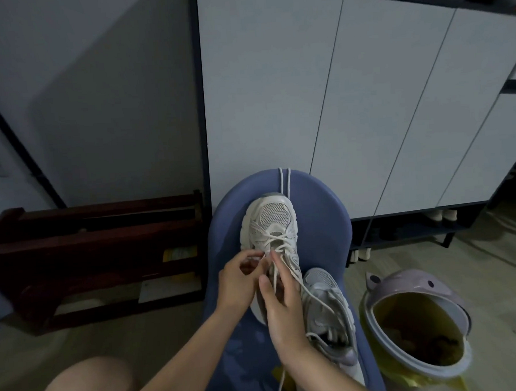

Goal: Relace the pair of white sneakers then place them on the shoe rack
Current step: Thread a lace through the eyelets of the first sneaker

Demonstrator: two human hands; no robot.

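Observation:
A white sneaker (271, 221) lies toe-away on a blue chair seat (320, 210), partly laced with a white lace (278, 241). Two lace strands (284, 180) run past its toe over the seat's far edge. My left hand (238, 278) pinches a lace end beside the eyelets on the shoe's left side. My right hand (282, 307) lies over the shoe's tongue and opening, index finger stretched along the lacing, with a lace strand passing under it. The second white sneaker (328, 305) lies right of the first, nearer me, laces loose; my right wrist hides part of it.
A dark wooden shoe rack (98, 257) stands low on the left. White cabinet doors (350, 100) rise behind the chair, with shoes (444, 215) on a low shelf beneath them. An open lilac bin (418, 321) with a yellow liner stands at the right. My bare knee (87, 386) is at bottom left.

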